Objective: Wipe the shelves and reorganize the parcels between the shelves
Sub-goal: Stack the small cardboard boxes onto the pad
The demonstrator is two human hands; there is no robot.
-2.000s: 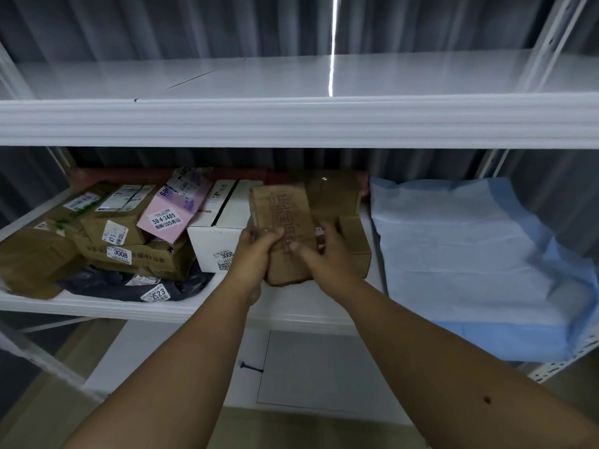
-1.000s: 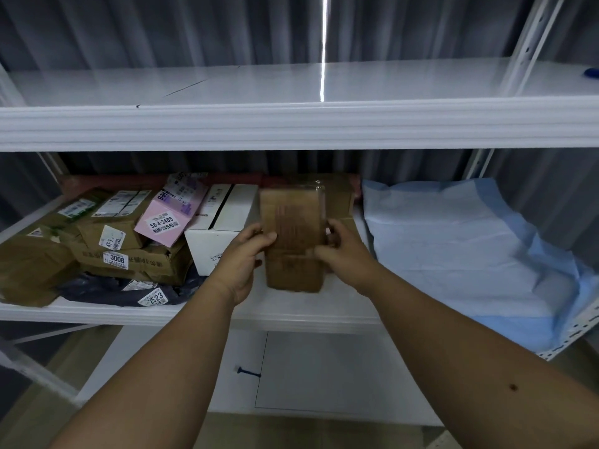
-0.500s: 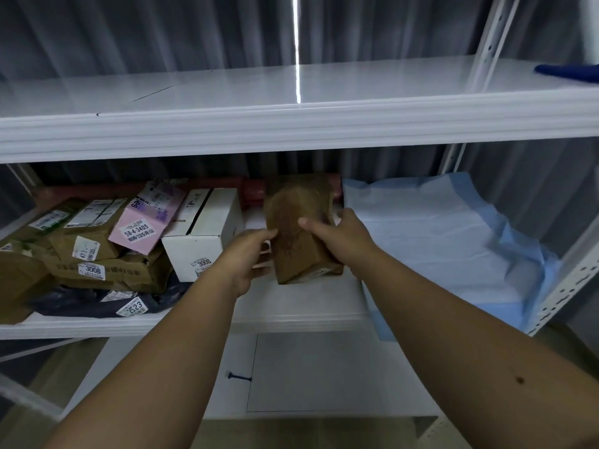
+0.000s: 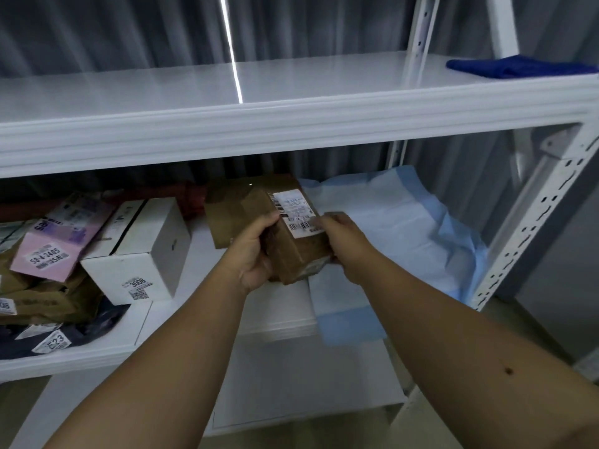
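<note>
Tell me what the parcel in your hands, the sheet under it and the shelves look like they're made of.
Held parcel: brown corrugated cardboard by its look, matte, glossy tape strips and a white printed paper label. Light blue sheet: thin, soft, creased, probably nonwoven or paper padding; can't tell which. Upper shelf: white painted metal likely, smooth and glossy, reflecting a light strip.

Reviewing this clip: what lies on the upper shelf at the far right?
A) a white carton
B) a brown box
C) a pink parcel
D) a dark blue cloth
D: a dark blue cloth lies folded on the upper shelf at its right end; the parcels all sit on the shelf below.
</note>
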